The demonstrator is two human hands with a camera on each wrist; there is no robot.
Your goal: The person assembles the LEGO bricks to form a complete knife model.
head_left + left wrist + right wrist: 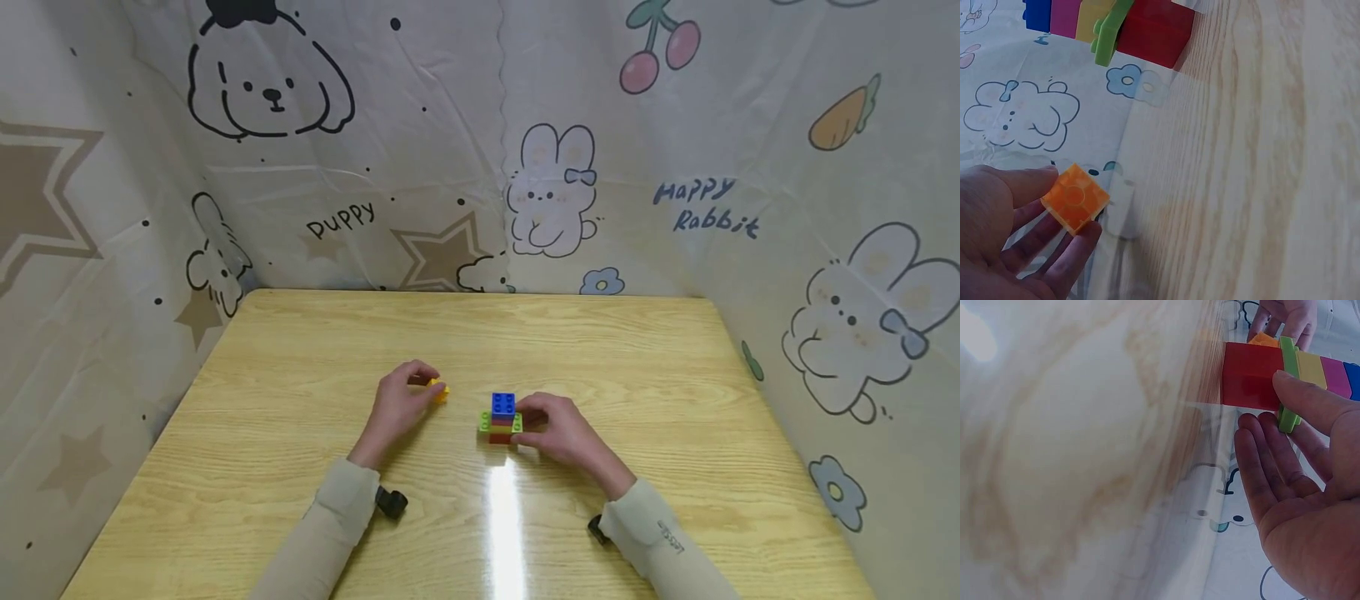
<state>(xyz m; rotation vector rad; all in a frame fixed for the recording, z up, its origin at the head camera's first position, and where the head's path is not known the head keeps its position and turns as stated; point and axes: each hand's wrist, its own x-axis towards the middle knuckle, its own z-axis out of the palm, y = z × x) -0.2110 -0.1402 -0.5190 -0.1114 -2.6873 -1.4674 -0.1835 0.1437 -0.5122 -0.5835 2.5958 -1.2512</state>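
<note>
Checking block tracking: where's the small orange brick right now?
The orange brick is pinched in the left hand, on the table just left of the brick stack that the right hand steadies.

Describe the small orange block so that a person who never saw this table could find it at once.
Start at the wooden table and find the stack of coloured bricks near its middle, beside the right hand. On the stack's other side, the left hand pinches the orange block. It is the only loose single piece, apart from the stack.
</note>
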